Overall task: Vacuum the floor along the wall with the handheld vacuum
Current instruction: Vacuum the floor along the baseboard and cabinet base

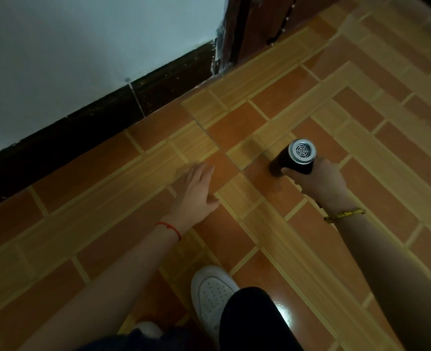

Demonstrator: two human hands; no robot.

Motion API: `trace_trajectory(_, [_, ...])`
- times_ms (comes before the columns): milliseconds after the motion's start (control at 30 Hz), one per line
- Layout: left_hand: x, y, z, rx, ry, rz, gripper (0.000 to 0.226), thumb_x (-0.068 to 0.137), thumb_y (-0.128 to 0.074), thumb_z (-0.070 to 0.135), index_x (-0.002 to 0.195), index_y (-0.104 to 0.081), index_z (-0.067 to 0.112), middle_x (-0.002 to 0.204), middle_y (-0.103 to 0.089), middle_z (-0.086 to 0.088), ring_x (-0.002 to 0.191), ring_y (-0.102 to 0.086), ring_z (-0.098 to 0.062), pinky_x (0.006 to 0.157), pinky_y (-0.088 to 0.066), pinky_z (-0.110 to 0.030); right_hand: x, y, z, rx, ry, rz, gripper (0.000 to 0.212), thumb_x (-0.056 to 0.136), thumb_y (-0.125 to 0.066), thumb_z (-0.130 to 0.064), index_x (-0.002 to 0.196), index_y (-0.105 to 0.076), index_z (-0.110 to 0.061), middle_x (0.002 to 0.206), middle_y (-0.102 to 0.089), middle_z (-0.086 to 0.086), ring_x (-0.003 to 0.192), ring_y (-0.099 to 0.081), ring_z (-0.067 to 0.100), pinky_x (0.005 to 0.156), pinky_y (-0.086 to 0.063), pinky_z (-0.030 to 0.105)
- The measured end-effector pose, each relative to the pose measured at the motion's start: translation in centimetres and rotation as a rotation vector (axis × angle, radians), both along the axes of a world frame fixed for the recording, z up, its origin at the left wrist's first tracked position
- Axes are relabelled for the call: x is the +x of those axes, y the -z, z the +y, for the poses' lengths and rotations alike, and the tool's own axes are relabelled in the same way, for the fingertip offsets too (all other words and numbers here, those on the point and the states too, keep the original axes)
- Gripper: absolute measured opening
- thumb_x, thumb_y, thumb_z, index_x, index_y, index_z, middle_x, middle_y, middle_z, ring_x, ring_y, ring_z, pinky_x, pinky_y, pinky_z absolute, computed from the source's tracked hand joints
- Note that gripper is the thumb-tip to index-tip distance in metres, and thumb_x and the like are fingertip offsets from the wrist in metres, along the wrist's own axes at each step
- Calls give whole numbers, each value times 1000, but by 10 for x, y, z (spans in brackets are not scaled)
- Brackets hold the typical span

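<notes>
While right hand (318,179) grips vacuum (294,158) | left hand (196,188) spread flat on tiled floor (260,236) | dark skirting (83,133) nearby

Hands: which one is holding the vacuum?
The right hand, with the yellow bracelet on its wrist, grips the black handheld vacuum. The left hand, with the red string, is open and holds nothing.

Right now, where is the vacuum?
In the head view, the vacuum is right of center, gripped by the right hand, its nose down on the floor tiles, away from the dark baseboard.
</notes>
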State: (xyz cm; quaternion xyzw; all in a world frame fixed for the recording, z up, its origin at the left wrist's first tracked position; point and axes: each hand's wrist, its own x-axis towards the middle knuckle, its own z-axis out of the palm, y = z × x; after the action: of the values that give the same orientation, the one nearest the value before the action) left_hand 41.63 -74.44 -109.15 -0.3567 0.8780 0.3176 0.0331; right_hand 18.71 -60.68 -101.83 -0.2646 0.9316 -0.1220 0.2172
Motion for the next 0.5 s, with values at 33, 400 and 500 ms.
trace_trajectory(33, [-4,1,3,7,16,2,87,88,-67,32,155,-15,16,164,-11,-7,152,-2,-26,124,-3,-48,-1,-2,3,13,5,-33,45,76,-71,-55,90,-63,-13,76,-70,6,67,-68,24,61,-60,42])
trace_trajectory(400, [-3,10,1,2,23,-24,92,85,-71,33,155,-15,14,164,-12,-9,152,-3,-27,123,-11,-52,1,-2,-3,-8,11,-52,45,78,-70,-52,97,-63,-12,84,-71,6,71,-69,23,66,-60,40])
trace_trajectory(500, [14,13,-11,21,-65,-38,97,80,-76,30,154,-16,17,163,-14,-6,152,-7,-28,122,-14,-53,14,-1,-15,-56,-60,-111,41,79,-70,-51,95,-62,-14,79,-72,4,62,-68,17,58,-58,31])
